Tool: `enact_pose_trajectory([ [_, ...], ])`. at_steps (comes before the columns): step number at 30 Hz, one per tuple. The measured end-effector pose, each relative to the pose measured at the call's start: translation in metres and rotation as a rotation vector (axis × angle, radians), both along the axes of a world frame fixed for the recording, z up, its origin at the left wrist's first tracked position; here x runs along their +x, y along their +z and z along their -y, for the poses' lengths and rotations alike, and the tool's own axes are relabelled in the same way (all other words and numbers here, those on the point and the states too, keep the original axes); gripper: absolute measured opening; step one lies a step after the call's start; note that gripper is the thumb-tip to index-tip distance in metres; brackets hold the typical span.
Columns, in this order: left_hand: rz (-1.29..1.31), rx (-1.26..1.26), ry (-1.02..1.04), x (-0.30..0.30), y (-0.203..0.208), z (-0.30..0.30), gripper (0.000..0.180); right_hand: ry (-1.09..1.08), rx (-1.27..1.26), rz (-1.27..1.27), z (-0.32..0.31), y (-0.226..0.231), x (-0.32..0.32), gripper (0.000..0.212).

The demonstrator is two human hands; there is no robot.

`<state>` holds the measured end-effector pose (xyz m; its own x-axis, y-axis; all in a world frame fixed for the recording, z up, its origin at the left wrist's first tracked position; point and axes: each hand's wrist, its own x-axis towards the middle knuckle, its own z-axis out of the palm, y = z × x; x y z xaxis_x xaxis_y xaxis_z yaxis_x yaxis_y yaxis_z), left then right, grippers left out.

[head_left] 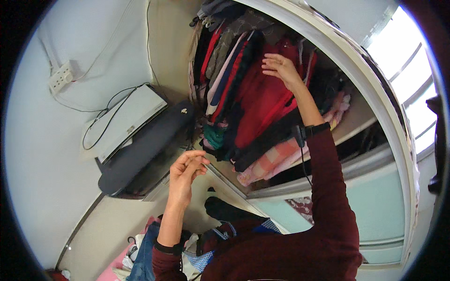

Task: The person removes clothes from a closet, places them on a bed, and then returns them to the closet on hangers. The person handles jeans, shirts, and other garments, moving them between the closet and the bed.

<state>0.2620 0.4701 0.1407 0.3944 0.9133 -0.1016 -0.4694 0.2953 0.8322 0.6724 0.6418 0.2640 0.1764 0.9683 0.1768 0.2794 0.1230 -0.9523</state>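
My right hand [281,70] reaches into the wardrobe with its fingers stretched out and apart, holding nothing. It is in front of a dark red garment [262,98] hanging in the middle of the row. My left hand [186,172] is lower, outside the wardrobe's near left corner. Its fingers are curled in toward the thumb, and nothing shows in them. Left of the red garment hang several clothes in black, grey, pink and navy, among them a red-edged dark garment [232,77]. Beneath them lie a green bundle [214,136] and a pink checked cloth [276,157].
A white flat box-shaped device [133,119] with a black cable lies beside a long dark grey padded board [145,152] on the left. A socket strip [61,77] is on the wall. The wardrobe's curved frame [375,65] arches at right. Clothes, including jeans [144,253], lie below.
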Motion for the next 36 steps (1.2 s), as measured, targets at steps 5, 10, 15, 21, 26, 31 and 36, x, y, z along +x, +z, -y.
enact_pose_trajectory([
  [5,0.027,0.014,-0.037,0.050,-0.020,-0.076,0.019,-0.163,0.077,0.218,-0.132,0.008,0.032,0.061],
  [10,0.048,-0.024,-0.038,0.091,-0.032,-0.130,0.016,-0.415,0.130,-0.112,-0.234,0.028,0.050,0.075],
  [15,0.017,-0.053,-0.055,0.106,-0.045,-0.161,0.016,-0.499,0.298,-0.473,-0.280,0.044,0.043,0.034],
  [21,0.043,-0.091,-0.062,0.111,-0.047,-0.183,0.018,-0.217,0.538,-0.672,-0.221,-0.011,0.019,0.023],
  [26,0.025,-0.081,-0.125,0.124,-0.042,-0.197,0.033,-0.059,0.522,-0.847,-0.100,-0.054,0.000,0.033],
  [31,0.142,-0.205,-0.128,0.151,-0.017,-0.196,0.068,-0.092,0.375,-0.756,0.002,-0.112,-0.014,0.049],
  [36,0.050,0.033,-0.220,0.182,-0.006,-0.183,0.072,0.110,-0.099,0.274,0.075,-0.126,-0.063,0.047],
])
